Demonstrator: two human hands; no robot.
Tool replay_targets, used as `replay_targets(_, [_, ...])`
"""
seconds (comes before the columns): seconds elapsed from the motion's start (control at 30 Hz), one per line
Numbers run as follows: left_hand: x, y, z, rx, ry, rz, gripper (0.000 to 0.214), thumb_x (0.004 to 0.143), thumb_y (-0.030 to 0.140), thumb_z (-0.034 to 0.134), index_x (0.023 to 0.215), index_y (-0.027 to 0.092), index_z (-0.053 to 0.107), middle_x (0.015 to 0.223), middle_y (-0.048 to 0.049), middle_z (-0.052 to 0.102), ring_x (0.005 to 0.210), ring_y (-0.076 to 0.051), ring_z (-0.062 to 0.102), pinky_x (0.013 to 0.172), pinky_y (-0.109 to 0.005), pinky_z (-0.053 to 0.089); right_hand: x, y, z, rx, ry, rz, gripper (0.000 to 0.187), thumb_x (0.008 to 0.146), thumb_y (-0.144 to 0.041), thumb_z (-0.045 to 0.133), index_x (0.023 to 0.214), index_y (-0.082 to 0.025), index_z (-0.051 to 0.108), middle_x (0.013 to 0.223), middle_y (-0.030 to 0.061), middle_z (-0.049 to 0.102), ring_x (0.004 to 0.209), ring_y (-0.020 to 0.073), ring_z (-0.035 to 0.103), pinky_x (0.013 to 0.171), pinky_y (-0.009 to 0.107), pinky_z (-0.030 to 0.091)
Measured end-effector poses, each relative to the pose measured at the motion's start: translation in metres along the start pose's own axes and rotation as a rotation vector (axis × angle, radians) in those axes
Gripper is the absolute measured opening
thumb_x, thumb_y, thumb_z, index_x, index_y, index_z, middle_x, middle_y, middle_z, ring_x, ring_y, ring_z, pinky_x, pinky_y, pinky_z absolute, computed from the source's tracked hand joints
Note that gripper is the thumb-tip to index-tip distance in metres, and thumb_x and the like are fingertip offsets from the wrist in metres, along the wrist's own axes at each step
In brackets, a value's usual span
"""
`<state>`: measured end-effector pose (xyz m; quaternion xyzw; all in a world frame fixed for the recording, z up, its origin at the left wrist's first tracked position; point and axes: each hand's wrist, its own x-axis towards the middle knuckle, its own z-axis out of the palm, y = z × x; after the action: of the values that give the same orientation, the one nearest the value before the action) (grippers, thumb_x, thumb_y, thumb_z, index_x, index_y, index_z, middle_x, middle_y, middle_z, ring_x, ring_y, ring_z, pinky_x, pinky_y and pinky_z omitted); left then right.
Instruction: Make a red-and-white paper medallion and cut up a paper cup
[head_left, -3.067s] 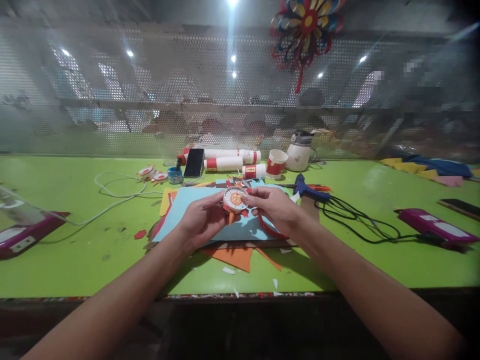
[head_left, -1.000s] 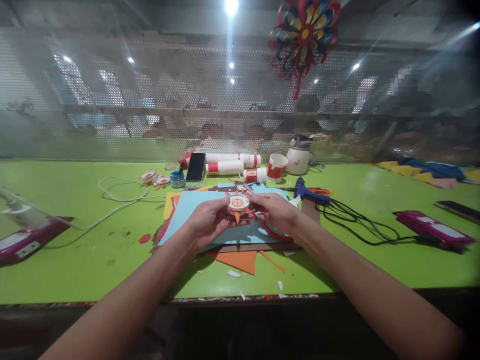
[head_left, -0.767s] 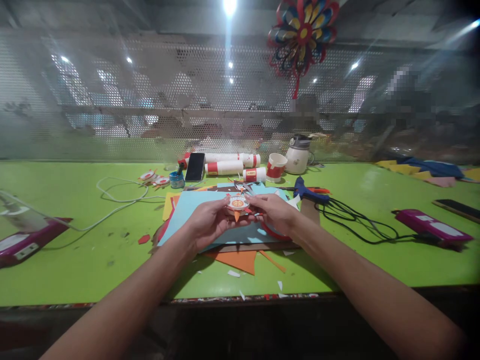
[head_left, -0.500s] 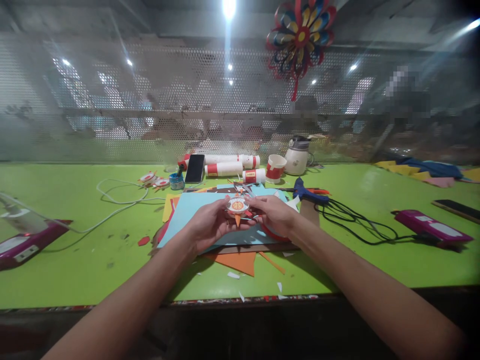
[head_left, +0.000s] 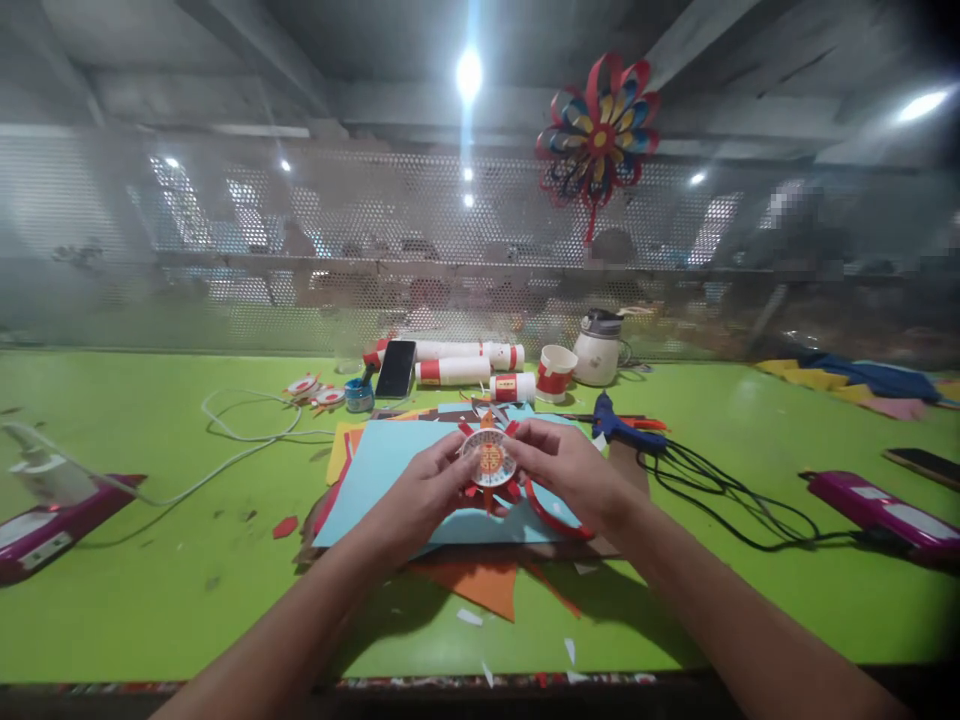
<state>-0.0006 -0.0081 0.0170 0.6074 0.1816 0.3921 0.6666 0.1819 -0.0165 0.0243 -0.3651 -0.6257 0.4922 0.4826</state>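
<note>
A small round paper ornament (head_left: 489,461), white with a red and gold centre and red and orange points around its rim, is held upright between both hands above a light blue paper sheet (head_left: 390,480). My left hand (head_left: 420,495) pinches its left edge with thumb and fingers. My right hand (head_left: 570,470) pinches its right edge. A red paper ring (head_left: 551,515) lies on the blue sheet just under my right hand.
The green table (head_left: 150,560) carries orange paper scraps (head_left: 480,590), a blue glue gun (head_left: 619,425) with black cable, glue tubes (head_left: 454,370), a phone (head_left: 395,368), a red-white cup (head_left: 555,372), a white jar (head_left: 598,348), pink devices at both sides, a white cable. A paper pinwheel (head_left: 598,125) hangs on the mesh screen.
The ornament has been tipped up from lying flat so its face now looks at me. My view has tilted upward, so hands and table sit lower in the picture.
</note>
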Motion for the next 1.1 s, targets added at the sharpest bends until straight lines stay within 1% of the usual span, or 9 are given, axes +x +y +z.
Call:
replay_targets(0.1, [-0.005, 0.005, 0.003, 0.134, 0.011, 0.057, 0.021, 0.089, 0.03, 0.05, 0.104, 0.015, 0.056, 0.1, -0.0114, 0.066, 0.081, -0.021, 0.066, 0.074, -0.036, 0.052, -0.006, -0.012, -0.002, -0.117, -0.022, -0.072, 0.021, 0.082, -0.038, 0.064, 0.081, -0.017, 0.062, 0.074, 0.0019, 0.059, 0.067, 0.0143, 0.055, 0.065, 0.03, 0.044])
replay_targets(0.2, [-0.01, 0.01, 0.006, 0.249, 0.045, 0.07, 0.017, 0.089, 0.029, 0.051, 0.098, 0.016, 0.057, 0.093, -0.0085, 0.066, 0.074, -0.018, 0.065, 0.069, -0.029, 0.05, -0.011, -0.022, -0.002, -0.112, -0.063, -0.091, 0.014, 0.083, -0.033, 0.063, 0.083, -0.019, 0.062, 0.075, 0.0016, 0.059, 0.067, 0.0148, 0.056, 0.064, 0.03, 0.045])
replay_targets(0.3, [-0.013, 0.013, 0.009, 0.325, 0.054, 0.095, 0.019, 0.089, 0.028, 0.051, 0.104, 0.019, 0.058, 0.092, -0.0066, 0.065, 0.075, -0.016, 0.063, 0.065, -0.024, 0.047, -0.015, -0.027, -0.001, -0.141, -0.052, -0.113, 0.011, 0.082, -0.03, 0.064, 0.085, -0.02, 0.063, 0.084, 0.0042, 0.061, 0.076, 0.0173, 0.058, 0.07, 0.033, 0.047])
replay_targets(0.4, [-0.014, 0.014, 0.011, 0.376, 0.045, 0.131, 0.027, 0.089, 0.028, 0.05, 0.114, 0.023, 0.057, 0.093, -0.0065, 0.065, 0.079, -0.017, 0.061, 0.064, -0.024, 0.045, -0.019, -0.031, -0.001, -0.188, -0.009, -0.182, 0.01, 0.083, -0.03, 0.062, 0.09, -0.023, 0.065, 0.091, 0.0056, 0.062, 0.081, 0.0195, 0.059, 0.074, 0.035, 0.046])
replay_targets(0.53, [-0.015, 0.011, 0.012, 0.429, -0.003, 0.159, 0.031, 0.09, 0.028, 0.048, 0.12, 0.024, 0.055, 0.099, -0.0078, 0.066, 0.085, -0.019, 0.061, 0.074, -0.028, 0.046, -0.024, -0.039, -0.005, -0.266, 0.05, -0.341, 0.009, 0.083, -0.023, 0.06, 0.091, -0.025, 0.066, 0.091, 0.0052, 0.061, 0.087, 0.0208, 0.057, 0.077, 0.036, 0.045])
replay_targets(0.7, [-0.015, 0.004, 0.012, 0.409, -0.074, 0.158, 0.034, 0.091, 0.025, 0.047, 0.124, 0.026, 0.053, 0.108, -0.0071, 0.062, 0.095, -0.02, 0.059, 0.085, -0.032, 0.046, -0.027, -0.046, -0.01, -0.426, -0.029, -0.427, 0.015, 0.082, -0.02, 0.062, 0.096, -0.024, 0.065, 0.098, 0.0069, 0.06, 0.092, 0.0211, 0.056, 0.081, 0.038, 0.046])
replay_targets(0.77, [-0.015, 0.001, 0.012, 0.414, -0.113, 0.169, 0.034, 0.092, 0.024, 0.045, 0.125, 0.026, 0.051, 0.108, -0.0058, 0.061, 0.098, -0.02, 0.058, 0.087, -0.033, 0.046, -0.026, -0.047, -0.01, -0.459, -0.057, -0.484, 0.01, 0.082, -0.017, 0.062, 0.09, -0.021, 0.065, 0.094, 0.0066, 0.06, 0.09, 0.0197, 0.057, 0.081, 0.038, 0.046])
replay_targets(0.87, [-0.015, -0.001, 0.012, 0.449, -0.14, 0.174, 0.033, 0.093, 0.023, 0.044, 0.125, 0.028, 0.049, 0.107, -0.0037, 0.06, 0.103, -0.018, 0.055, 0.09, -0.031, 0.045, -0.024, -0.045, -0.009, -0.436, -0.041, -0.535, 0.003, 0.081, -0.014, 0.063, 0.08, -0.017, 0.064, 0.089, 0.0058, 0.06, 0.086, 0.0169, 0.057, 0.08, 0.036, 0.046])
replay_targets(1.1, [-0.014, 0.001, 0.013, 0.474, -0.15, 0.146, 0.032, 0.093, 0.026, 0.045, 0.124, 0.028, 0.05, 0.113, -0.0031, 0.059, 0.102, -0.017, 0.056, 0.091, -0.032, 0.045, -0.023, -0.041, -0.009, -0.352, -0.026, -0.517, 0.002, 0.082, -0.017, 0.064, 0.08, -0.017, 0.064, 0.088, 0.0051, 0.061, 0.084, 0.016, 0.057, 0.079, 0.036, 0.046])
